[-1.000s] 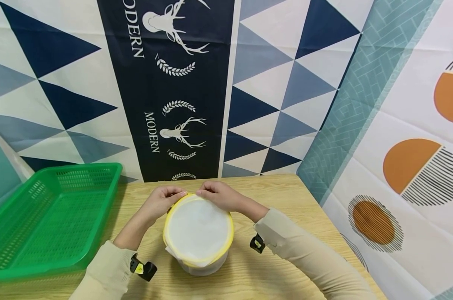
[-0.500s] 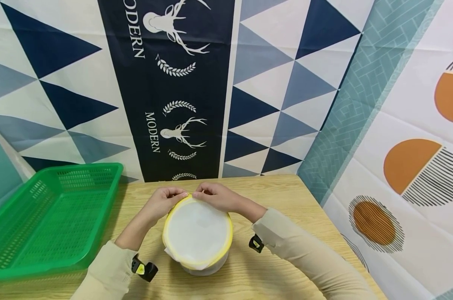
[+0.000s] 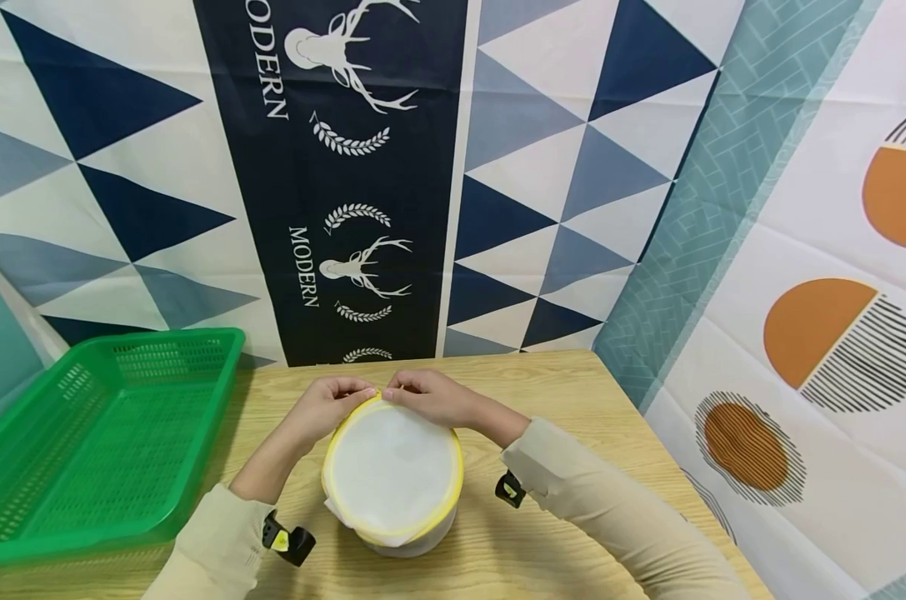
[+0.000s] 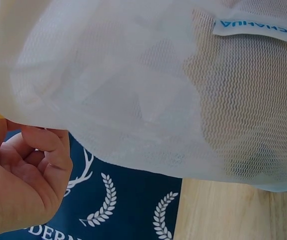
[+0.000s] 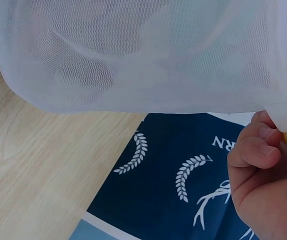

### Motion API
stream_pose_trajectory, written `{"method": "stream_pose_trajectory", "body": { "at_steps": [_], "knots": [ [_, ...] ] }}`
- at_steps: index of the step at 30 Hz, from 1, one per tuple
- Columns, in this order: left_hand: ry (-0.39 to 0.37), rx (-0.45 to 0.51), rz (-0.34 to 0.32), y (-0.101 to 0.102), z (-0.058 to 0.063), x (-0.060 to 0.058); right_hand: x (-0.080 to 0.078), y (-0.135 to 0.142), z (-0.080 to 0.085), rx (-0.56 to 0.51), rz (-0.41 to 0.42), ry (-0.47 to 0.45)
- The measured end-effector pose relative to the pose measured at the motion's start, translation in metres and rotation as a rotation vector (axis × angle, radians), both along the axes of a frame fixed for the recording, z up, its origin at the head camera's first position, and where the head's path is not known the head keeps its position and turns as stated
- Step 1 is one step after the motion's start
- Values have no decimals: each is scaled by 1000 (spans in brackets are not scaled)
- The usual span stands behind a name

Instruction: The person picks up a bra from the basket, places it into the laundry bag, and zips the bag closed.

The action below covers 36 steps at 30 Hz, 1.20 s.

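A round white mesh laundry bag [image 3: 392,471] stands on the table, its flat top bordered by a yellow edge [image 3: 460,483]. At the far side of that edge my left hand [image 3: 328,407] pinches the rim between thumb and curled fingers. Close beside it, my right hand [image 3: 430,398] pinches the same rim, the two thumbs almost meeting. A white tag [image 4: 256,31] with blue letters shows on the mesh side in the left wrist view. From the right wrist, my right fingers [image 5: 256,147] curl under the yellow edge. Whatever lies between the fingertips is mostly hidden.
A green plastic basket [image 3: 100,450] with perforated walls stands left of the bag. Beyond the wooden table [image 3: 558,400] rises a patterned cloth wall [image 3: 370,183], and another covers the right side. Black straps with small devices [image 3: 291,542] sit at both wrists.
My right hand has slid slightly left along the rim, closing the gap to my left hand. The bag has shifted very slightly toward the lower left; my left hand stays nearly in place.
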<state>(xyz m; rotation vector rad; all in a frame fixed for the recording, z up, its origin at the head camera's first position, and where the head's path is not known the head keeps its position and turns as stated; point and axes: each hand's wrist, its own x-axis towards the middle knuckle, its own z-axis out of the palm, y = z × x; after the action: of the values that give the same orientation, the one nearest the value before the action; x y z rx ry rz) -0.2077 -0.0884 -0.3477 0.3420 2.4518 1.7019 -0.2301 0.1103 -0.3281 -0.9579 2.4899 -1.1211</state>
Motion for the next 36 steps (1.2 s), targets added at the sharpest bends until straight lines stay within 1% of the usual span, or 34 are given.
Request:
{"method": "stream_pose_trajectory", "body": {
  "at_steps": [8, 16, 22, 26, 31, 36],
  "knots": [
    [1, -9, 5, 0, 0, 2, 1, 2, 0, 9, -23, 17],
    [-19, 3, -3, -1, 0, 3, 1, 7, -1, 17, -37, 33],
    [-29, 9, -1, -2, -1, 3, 0, 8, -3, 5, -28, 37],
    [-21, 10, 1, -2, 0, 3, -1, 7, -3, 3, -21, 41],
    [-19, 11, -7, -2, -1, 3, 1, 7, -1, 15, -11, 53],
    [-20, 8, -12, -2, -2, 5, 4, 6, 0, 38, -10, 61]
  ]
}}
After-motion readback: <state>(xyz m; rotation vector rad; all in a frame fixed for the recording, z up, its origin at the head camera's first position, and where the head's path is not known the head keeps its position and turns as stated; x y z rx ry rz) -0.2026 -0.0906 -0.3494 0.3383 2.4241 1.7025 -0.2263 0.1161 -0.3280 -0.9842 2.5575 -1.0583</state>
